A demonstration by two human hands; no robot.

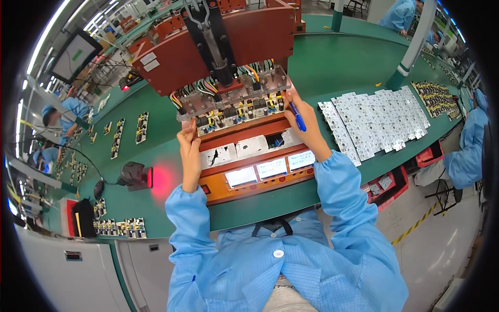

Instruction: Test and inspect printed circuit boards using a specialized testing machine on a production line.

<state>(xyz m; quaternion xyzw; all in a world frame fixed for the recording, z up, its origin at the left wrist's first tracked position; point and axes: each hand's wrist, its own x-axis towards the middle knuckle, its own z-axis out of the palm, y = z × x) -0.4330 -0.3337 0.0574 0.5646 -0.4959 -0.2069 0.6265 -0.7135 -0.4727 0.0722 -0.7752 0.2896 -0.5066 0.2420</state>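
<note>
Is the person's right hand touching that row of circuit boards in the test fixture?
Touching. The head view shows the right hand, blue pen tucked in it, fingertips resting on the circuit boards' right end.

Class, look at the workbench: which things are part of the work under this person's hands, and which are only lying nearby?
In use:
left hand
right hand holding blue pen
populated circuit board
orange test fixture with three small screens

Lying about:
white panel boards
black scanner glowing red
red bins

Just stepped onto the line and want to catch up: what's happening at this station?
A person in a blue smock holds a populated circuit board by both ends in an orange test fixture. The left hand grips its left end; the right hand, also holding a blue pen, grips the right. White panels lie stacked on the right.
</note>
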